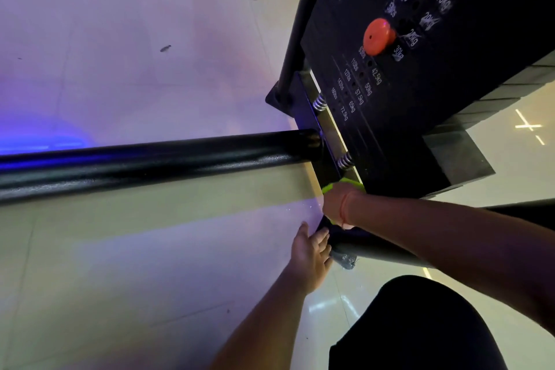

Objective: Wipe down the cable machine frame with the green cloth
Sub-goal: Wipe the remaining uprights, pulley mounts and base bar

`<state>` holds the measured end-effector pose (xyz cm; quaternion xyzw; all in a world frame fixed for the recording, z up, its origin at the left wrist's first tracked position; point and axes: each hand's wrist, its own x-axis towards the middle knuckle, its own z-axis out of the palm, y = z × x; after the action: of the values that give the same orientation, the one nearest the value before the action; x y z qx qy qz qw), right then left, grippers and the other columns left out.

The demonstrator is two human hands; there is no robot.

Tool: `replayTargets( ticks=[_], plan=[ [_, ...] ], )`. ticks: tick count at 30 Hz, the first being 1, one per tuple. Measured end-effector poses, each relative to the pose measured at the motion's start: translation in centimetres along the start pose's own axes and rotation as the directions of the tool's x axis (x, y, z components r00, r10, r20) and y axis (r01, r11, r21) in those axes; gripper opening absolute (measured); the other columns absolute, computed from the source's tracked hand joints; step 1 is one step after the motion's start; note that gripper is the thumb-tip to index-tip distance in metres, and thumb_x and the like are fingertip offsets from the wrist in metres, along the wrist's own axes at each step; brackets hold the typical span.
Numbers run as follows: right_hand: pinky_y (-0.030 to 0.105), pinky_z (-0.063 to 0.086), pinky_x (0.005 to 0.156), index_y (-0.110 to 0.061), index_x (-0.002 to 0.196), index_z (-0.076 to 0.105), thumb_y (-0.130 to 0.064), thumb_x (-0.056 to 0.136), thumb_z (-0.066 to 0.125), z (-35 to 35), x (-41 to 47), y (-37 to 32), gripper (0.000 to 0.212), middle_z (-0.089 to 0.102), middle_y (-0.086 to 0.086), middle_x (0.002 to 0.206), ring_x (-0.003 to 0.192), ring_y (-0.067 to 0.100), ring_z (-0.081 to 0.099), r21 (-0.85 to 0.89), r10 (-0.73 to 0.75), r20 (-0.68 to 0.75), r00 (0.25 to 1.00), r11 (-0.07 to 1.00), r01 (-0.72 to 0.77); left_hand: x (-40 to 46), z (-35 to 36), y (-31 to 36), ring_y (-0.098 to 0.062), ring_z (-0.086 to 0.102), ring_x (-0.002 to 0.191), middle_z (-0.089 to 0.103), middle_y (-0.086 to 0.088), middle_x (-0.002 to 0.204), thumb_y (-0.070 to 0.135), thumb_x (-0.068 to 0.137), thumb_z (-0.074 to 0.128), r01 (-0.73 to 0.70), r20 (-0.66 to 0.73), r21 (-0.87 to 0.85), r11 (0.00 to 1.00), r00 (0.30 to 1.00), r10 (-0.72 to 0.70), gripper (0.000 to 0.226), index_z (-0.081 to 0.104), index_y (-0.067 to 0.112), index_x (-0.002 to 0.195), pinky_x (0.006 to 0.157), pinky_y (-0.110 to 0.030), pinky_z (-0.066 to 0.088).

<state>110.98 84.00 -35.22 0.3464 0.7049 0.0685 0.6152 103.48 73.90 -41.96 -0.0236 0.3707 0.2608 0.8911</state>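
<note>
**Wiping the base plate by the weight stack**

The right hand (338,204) presses the green cloth (350,182) against the black base plate (306,108) of the cable machine frame, at its near end beside the weight stack (420,69). Whether its fingers curl round the cloth or lie flat on it cannot be told. The left hand (310,252) is released, fingers straight, touching the near tube (375,246) as a brace.

To do this step well, I judge, keep the cloth flat, run it along the plate toward the springs (319,102), then down the long horizontal bar (150,162).

Most of the cloth is hidden under the hand; only green edges show. The right fingertips are out of sight. A grey clump (345,260) under the near tube is unclear.
</note>
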Motion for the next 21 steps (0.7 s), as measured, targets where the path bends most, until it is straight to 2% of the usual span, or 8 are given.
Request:
replayTargets(
  ticks=[2, 5, 7, 9, 13, 15, 18, 21],
  plan=[
    [0.043, 0.052, 0.097, -0.017, 0.125, 0.066, -0.025, 0.095, 0.061, -0.7, -0.1, 0.5, 0.031, 0.063, 0.001, 0.127, 0.119, 0.03, 0.061, 0.06, 0.008, -0.005, 1.0, 0.998, -0.008, -0.4, 0.0, -0.3, -0.019, 0.012, 0.155, 0.019, -0.002, 0.167, 0.061, 0.102, 0.015, 0.029, -0.001, 0.0, 1.0, 1.0, -0.029, 0.075, 0.022, 0.012, 0.159, 0.125, -0.037, 0.007],
    [0.045, 0.029, 0.117, -0.022, 0.135, 0.06, -0.026, 0.101, 0.051, -0.3, 0.6, 1.3, 0.035, 0.055, 0.002, 0.143, 0.142, 0.028, 0.039, 0.014, 0.071, -0.133, 0.989, 0.997, -0.07, -0.5, 0.6, -0.4, -0.019, 0.011, 0.155, 0.015, -0.003, 0.168, 0.062, 0.101, 0.014, 0.053, -0.005, 0.051, 0.997, 0.999, -0.053, 0.076, 0.021, 0.013, 0.159, 0.125, -0.037, 0.007],
    [0.047, 0.02, 0.121, -0.025, 0.136, 0.059, -0.03, 0.102, 0.048, 0.4, 0.5, 1.0, 0.037, 0.053, 0.001, 0.145, 0.146, 0.027, 0.032, -0.005, 0.082, -0.143, 0.986, 0.997, -0.083, 0.2, 0.7, -0.5, -0.021, 0.011, 0.156, 0.014, -0.005, 0.168, 0.062, 0.101, 0.013, 0.045, -0.021, 0.036, 0.998, 0.999, -0.044, 0.077, 0.022, 0.013, 0.159, 0.125, -0.038, 0.009],
    [0.044, 0.031, 0.114, -0.022, 0.134, 0.061, -0.029, 0.101, 0.049, 0.1, -0.2, -0.1, 0.036, 0.058, 0.003, 0.139, 0.136, 0.027, 0.045, -0.011, 0.082, -0.108, 0.991, 0.996, -0.084, 0.7, 0.6, -0.5, -0.023, 0.011, 0.155, 0.014, -0.007, 0.168, 0.062, 0.101, 0.013, 0.031, -0.039, -0.014, 0.999, 0.999, -0.032, 0.077, 0.024, 0.012, 0.159, 0.125, -0.039, 0.01],
    [0.036, 0.049, 0.093, -0.02, 0.129, 0.064, -0.022, 0.093, 0.062, -1.0, -1.4, -0.8, 0.036, 0.061, 0.006, 0.131, 0.123, 0.03, 0.059, 0.281, 0.117, -0.13, 0.985, 0.957, -0.076, 0.4, -0.3, -0.2, -0.025, 0.018, 0.154, 0.022, -0.007, 0.166, 0.061, 0.102, 0.015, 0.021, -0.029, -0.079, 0.997, 0.999, -0.023, 0.076, 0.031, 0.01, 0.156, 0.124, -0.039, 0.012],
    [0.036, 0.052, 0.088, -0.021, 0.125, 0.065, -0.013, 0.087, 0.064, -0.8, -2.0, 0.0, 0.038, 0.064, 0.009, 0.124, 0.116, 0.033, 0.063, 0.502, 0.183, -0.161, 0.97, 0.861, -0.08, -1.0, -1.0, 0.9, -0.025, 0.019, 0.154, 0.025, -0.008, 0.165, 0.06, 0.103, 0.017, 0.019, -0.038, -0.008, 1.0, 0.999, -0.019, 0.076, 0.032, 0.008, 0.156, 0.124, -0.039, 0.012],
    [0.036, 0.056, 0.082, -0.019, 0.122, 0.061, -0.01, 0.083, 0.064, -1.3, -3.5, 0.6, 0.04, 0.066, 0.015, 0.114, 0.104, 0.038, 0.067, 0.735, 0.278, -0.141, 0.95, 0.672, -0.088, -4.4, -1.7, 3.6, -0.025, 0.027, 0.151, 0.034, -0.008, 0.161, 0.053, 0.106, 0.024, -0.002, -0.15, 0.163, 0.987, 0.988, 0.027, 0.067, 0.041, 0.008, 0.152, 0.123, -0.038, 0.017],
    [0.036, 0.057, 0.082, -0.019, 0.121, 0.062, -0.019, 0.086, 0.067, -3.6, -5.6, 0.9, 0.036, 0.07, 0.019, 0.109, 0.101, 0.037, 0.069, 0.923, 0.365, -0.078, 0.928, 0.379, -0.071, -9.4, -1.4, 6.6, -0.023, 0.054, 0.124, 0.055, -0.008, 0.146, 0.041, 0.1, 0.048, -0.02, -0.309, 0.394, 0.919, 0.939, 0.153, 0.05, 0.058, 0.009, 0.136, 0.104, -0.032, 0.038]
  ],
)
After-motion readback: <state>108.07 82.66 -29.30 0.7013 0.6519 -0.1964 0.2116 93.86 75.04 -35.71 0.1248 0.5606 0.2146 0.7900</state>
